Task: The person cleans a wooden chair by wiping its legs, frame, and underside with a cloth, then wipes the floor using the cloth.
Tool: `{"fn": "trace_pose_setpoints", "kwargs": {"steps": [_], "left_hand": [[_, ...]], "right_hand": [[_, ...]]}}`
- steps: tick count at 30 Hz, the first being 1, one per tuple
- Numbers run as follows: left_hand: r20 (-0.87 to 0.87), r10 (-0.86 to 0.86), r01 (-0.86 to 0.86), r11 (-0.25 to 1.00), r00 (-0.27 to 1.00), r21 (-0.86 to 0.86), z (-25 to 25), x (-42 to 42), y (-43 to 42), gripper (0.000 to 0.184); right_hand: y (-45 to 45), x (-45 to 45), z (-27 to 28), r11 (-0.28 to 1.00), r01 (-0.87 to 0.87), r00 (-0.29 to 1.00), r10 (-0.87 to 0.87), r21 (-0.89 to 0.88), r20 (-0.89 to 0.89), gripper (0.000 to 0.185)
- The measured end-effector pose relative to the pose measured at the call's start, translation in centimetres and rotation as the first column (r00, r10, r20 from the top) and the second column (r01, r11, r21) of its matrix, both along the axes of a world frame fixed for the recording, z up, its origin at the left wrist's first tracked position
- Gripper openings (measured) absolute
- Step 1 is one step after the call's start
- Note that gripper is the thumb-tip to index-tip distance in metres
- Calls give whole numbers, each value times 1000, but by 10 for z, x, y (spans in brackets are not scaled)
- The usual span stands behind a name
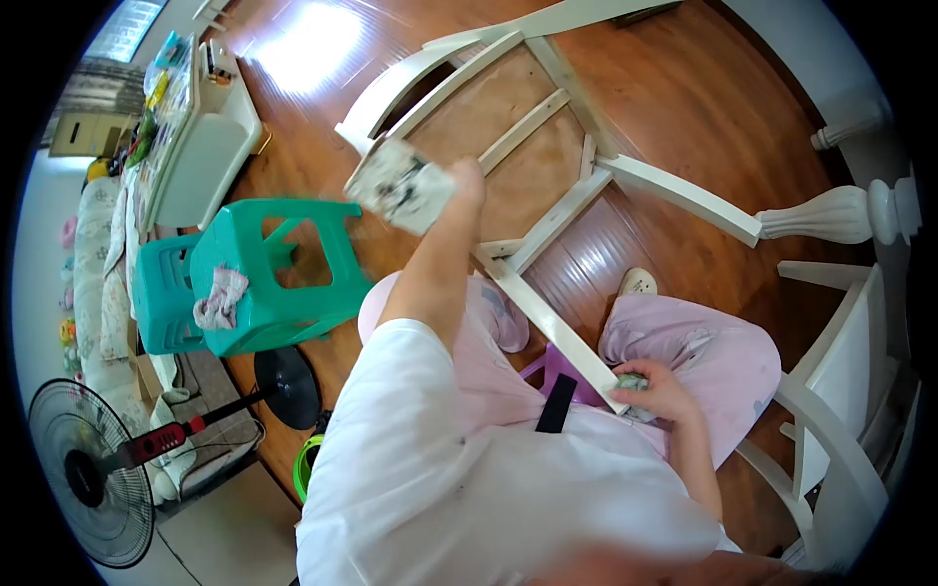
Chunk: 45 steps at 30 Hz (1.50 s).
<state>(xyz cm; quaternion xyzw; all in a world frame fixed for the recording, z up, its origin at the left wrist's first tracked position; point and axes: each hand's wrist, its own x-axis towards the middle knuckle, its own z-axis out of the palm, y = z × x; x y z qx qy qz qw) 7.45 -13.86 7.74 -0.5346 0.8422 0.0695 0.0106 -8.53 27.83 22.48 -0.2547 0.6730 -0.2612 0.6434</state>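
Glossy brown floorboards (684,88) spread around the seated person, with an upturned white chair (542,171) lying across the middle, its bare wooden underside just beyond and to the right of the left hand (467,183). That hand is raised and closed on a dark-stained whitish cloth (401,186), its fingers mostly hidden behind the fabric. Nearer the body, the right hand (666,393) is curled around a small greenish-grey bundle (633,382), fingers at the end of a white chair leg (552,320); whether the bundle is a cloth, I cannot tell. Left of the left hand's grip stand green plastic stools (264,317), a crumpled pinkish rag (225,298) on top, and a fan (88,476) lies farther off on that side. Past the right hand's grip, another white chair (831,366) sits at the edge of view.
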Motion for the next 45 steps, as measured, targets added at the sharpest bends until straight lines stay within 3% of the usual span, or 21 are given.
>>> {"fn": "trace_pose_setpoints", "kwargs": {"steps": [5, 8, 11, 13, 20, 23, 25, 29, 31, 32, 34, 37, 40, 45], "left_hand": [[137, 29, -7, 988, 990, -154, -2, -5, 6, 13], [136, -72, 85, 993, 988, -85, 22, -4, 12, 14], [104, -13, 18, 999, 994, -38, 40, -2, 16, 18], [48, 57, -64, 985, 997, 163, 45, 2, 4, 19], [105, 189, -208, 953, 976, 219, 57, -8, 0, 20], [82, 176, -187, 968, 981, 167, 43, -3, -10, 20], [123, 129, -165, 922, 984, 351, 53, 0, -14, 20], [271, -5, -104, 917, 962, 386, 50, -6, -8, 27], [279, 95, -108, 994, 955, 31, 37, -13, 1, 27], [275, 92, -105, 994, 957, 33, 32, -13, 2, 27], [322, 16, 29, 991, 947, -133, 29, -12, 8, 21], [332, -111, 164, 977, 937, -137, 27, -9, 10, 16], [414, -107, 195, 965, 904, -178, 21, -10, 14, 13], [407, -76, 174, 962, 910, -209, 12, -10, 17, 14]], "right_hand": [[3, -2, -6, 1000, 15, 999, -15, -11, 45, 45], [0, -3, -3, 997, -39, 999, 39, -72, -11, 46], [1, -4, -5, 991, -76, 997, 73, -113, -31, 46], [0, -4, -6, 983, -149, 984, 137, -108, -113, 46], [-3, -4, -5, 984, -141, 987, 131, -107, -92, 45], [-3, -4, -4, 988, -128, 990, 122, -87, -73, 45], [-2, -2, -4, 992, -97, 993, 92, -77, -68, 44], [-4, -1, -3, 994, -89, 994, 84, -60, -73, 47], [-6, -2, 1, 999, -49, 999, 49, -9, 11, 43], [-6, -3, 0, 999, -46, 999, 46, -6, 7, 43], [-4, -2, -1, 998, -49, 999, 49, -46, -3, 42], [-3, -2, -2, 998, -47, 999, 47, -35, -7, 43], [-6, -4, -2, 993, -110, 993, 108, -35, -46, 45], [-5, -4, -3, 989, -124, 991, 119, -81, -63, 46]]}}
